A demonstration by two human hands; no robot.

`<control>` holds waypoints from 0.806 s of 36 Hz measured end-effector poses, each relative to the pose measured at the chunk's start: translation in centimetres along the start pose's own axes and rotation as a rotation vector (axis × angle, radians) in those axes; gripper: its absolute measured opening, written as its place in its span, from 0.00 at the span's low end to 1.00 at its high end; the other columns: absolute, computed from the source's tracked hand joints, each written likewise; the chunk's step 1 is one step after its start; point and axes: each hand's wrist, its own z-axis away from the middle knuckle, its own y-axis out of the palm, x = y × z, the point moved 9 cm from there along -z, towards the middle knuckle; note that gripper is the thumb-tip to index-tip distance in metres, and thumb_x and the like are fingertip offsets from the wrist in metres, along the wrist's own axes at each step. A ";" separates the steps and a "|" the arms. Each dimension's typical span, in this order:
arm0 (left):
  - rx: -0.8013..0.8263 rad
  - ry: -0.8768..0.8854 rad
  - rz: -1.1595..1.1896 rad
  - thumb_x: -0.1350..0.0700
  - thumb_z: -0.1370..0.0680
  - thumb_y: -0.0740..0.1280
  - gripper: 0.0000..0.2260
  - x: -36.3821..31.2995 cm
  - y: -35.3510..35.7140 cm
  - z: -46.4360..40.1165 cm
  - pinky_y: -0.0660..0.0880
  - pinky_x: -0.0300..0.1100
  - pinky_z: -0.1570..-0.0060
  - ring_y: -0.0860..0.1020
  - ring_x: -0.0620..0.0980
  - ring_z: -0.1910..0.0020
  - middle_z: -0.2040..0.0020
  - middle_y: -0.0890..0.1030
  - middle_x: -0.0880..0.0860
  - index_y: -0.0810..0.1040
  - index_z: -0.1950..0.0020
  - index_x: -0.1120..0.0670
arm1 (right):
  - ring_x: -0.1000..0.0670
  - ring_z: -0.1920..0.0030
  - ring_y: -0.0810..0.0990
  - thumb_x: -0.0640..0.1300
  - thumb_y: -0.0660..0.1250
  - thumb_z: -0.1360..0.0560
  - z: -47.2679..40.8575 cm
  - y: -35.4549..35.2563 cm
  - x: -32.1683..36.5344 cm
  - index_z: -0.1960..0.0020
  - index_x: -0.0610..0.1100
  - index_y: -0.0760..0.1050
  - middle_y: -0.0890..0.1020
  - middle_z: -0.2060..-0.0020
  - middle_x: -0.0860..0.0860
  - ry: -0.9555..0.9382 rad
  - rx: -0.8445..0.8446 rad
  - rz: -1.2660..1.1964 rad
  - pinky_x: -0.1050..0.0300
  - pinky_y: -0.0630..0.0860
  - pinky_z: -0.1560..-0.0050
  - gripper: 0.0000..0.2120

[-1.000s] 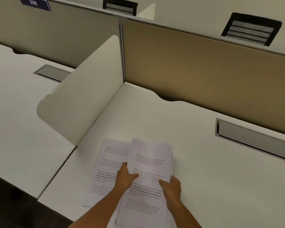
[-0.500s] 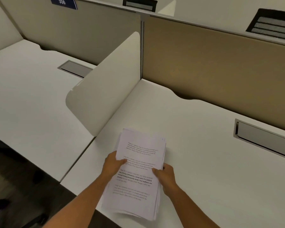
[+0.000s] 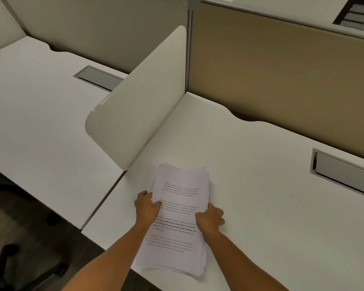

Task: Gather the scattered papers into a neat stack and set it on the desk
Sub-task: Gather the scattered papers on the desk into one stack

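Squaring the pile is the step in hand, as I judge it: you hold the thick stack of white printed paper sheets (image 3: pixel 180 219) between both hands on the white laminate desk (image 3: pixel 261 206). Your left hand (image 3: pixel 147 208) is at 9 o'clock of the stack, its fingers closed around the left edge with the thumb on the top page. Your right hand (image 3: pixel 210 219) is at 3 o'clock, fingers curled against the right edge.

The stack sits near the front edge of the desk, at 5 o'clock from the cream rounded divider panel (image 3: pixel 139 101). Its near end seems to hang over the desk edge, and the sheet edges on the right side are not flush. The next move calls for tapping or pressing the edges even, then pushing the stack fully onto the desk and releasing.

The printed text is too small to read. The underside of the stack and your fingertips below it are hidden.
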 end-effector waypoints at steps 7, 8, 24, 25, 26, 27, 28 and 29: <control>0.014 -0.009 -0.025 0.59 0.22 0.70 0.17 0.3 0.6 -0.2 0.75 0.53 0.35 0.72 0.59 0.35 0.29 0.68 0.59 0.75 0.35 0.62 | 0.42 0.40 0.74 0.37 0.65 0.23 -0.3 1.1 0.5 0.28 0.41 0.64 0.62 0.30 0.43 0.021 0.075 -0.070 0.51 0.79 0.45 0.25; 0.017 -0.006 -0.026 0.59 0.22 0.69 0.16 0.3 0.7 -0.1 0.76 0.53 0.35 0.73 0.59 0.36 0.30 0.68 0.59 0.75 0.36 0.62 | 0.43 0.43 0.75 0.36 0.65 0.23 -0.3 1.3 0.5 0.27 0.40 0.62 0.61 0.30 0.43 0.013 0.089 -0.095 0.52 0.79 0.45 0.26; 0.001 -0.069 0.017 0.56 0.22 0.68 0.12 1.3 0.3 0.9 0.79 0.55 0.43 0.81 0.57 0.46 0.45 0.81 0.54 0.75 0.39 0.56 | 0.43 0.42 0.76 0.37 0.69 0.26 -0.3 2.6 0.0 0.28 0.41 0.62 0.73 0.38 0.42 0.088 0.149 -0.248 0.46 0.79 0.44 0.29; 0.009 -0.080 0.046 0.56 0.22 0.69 0.11 1.5 0.3 1.0 0.79 0.55 0.44 0.81 0.57 0.47 0.45 0.81 0.53 0.75 0.40 0.55 | 0.41 0.38 0.74 0.38 0.69 0.26 -0.2 2.4 0.0 0.28 0.41 0.62 0.71 0.35 0.41 0.093 0.126 -0.205 0.44 0.77 0.39 0.29; 0.026 -0.085 0.111 0.56 0.22 0.70 0.11 1.7 0.5 1.1 0.80 0.53 0.46 0.81 0.56 0.47 0.46 0.81 0.53 0.75 0.41 0.55 | 0.40 0.36 0.72 0.39 0.69 0.26 -0.2 2.2 0.0 0.28 0.42 0.62 0.69 0.34 0.40 0.095 0.110 -0.176 0.44 0.76 0.37 0.29; 0.044 -0.088 0.188 0.58 0.23 0.71 0.11 1.8 0.6 1.2 0.81 0.48 0.51 0.81 0.55 0.48 0.46 0.82 0.54 0.75 0.42 0.54 | 0.40 0.35 0.71 0.39 0.68 0.26 -0.1 2.1 0.0 0.28 0.42 0.62 0.67 0.33 0.40 0.093 0.102 -0.158 0.44 0.75 0.36 0.29; 0.054 -0.090 0.252 0.59 0.24 0.71 0.12 1.9 0.6 1.4 0.81 0.44 0.57 0.82 0.54 0.50 0.46 0.82 0.54 0.74 0.42 0.53 | 0.40 0.35 0.70 0.40 0.68 0.26 -0.1 2.1 0.0 0.28 0.42 0.62 0.66 0.33 0.40 0.088 0.100 -0.147 0.44 0.74 0.35 0.29; 0.056 -0.095 0.296 0.59 0.24 0.72 0.14 1.9 0.5 1.5 0.80 0.41 0.60 0.82 0.52 0.51 0.46 0.81 0.54 0.72 0.42 0.53 | 0.40 0.35 0.69 0.40 0.68 0.26 -0.1 2.1 0.0 0.28 0.42 0.62 0.66 0.33 0.40 0.085 0.103 -0.142 0.44 0.74 0.35 0.28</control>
